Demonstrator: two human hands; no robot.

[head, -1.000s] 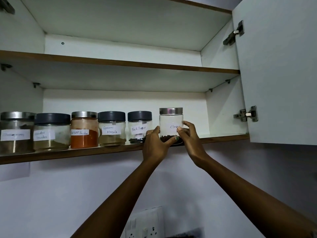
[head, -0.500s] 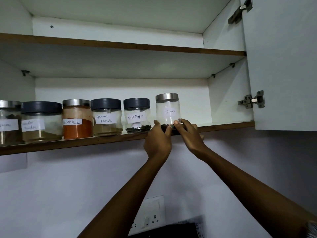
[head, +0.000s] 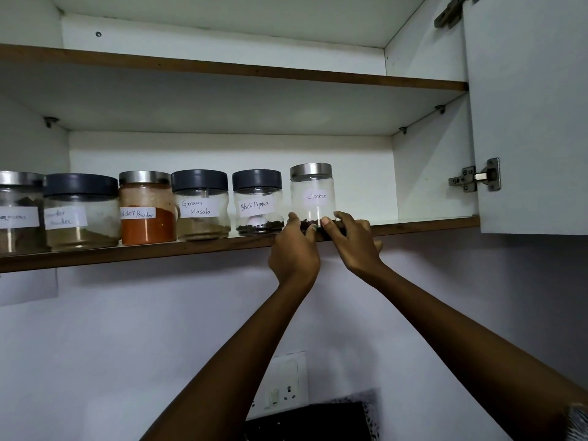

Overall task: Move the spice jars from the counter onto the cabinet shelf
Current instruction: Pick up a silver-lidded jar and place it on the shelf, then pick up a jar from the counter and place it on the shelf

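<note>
Head view, hands [head: 294, 249] [head: 353, 245] hiding Cloves jar [head: 312, 198] base, leftmost jar [head: 17, 213] cropped

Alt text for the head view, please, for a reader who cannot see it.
Two hands, left hand and right hand, touch the base of the Cloves jar on the cabinet shelf, rightmost in a row beside the Black Pepper jar. The cabinet door stands open.

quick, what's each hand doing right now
Left hand: holds the base of the cloves jar.
Right hand: holds the same jar's base.
</note>
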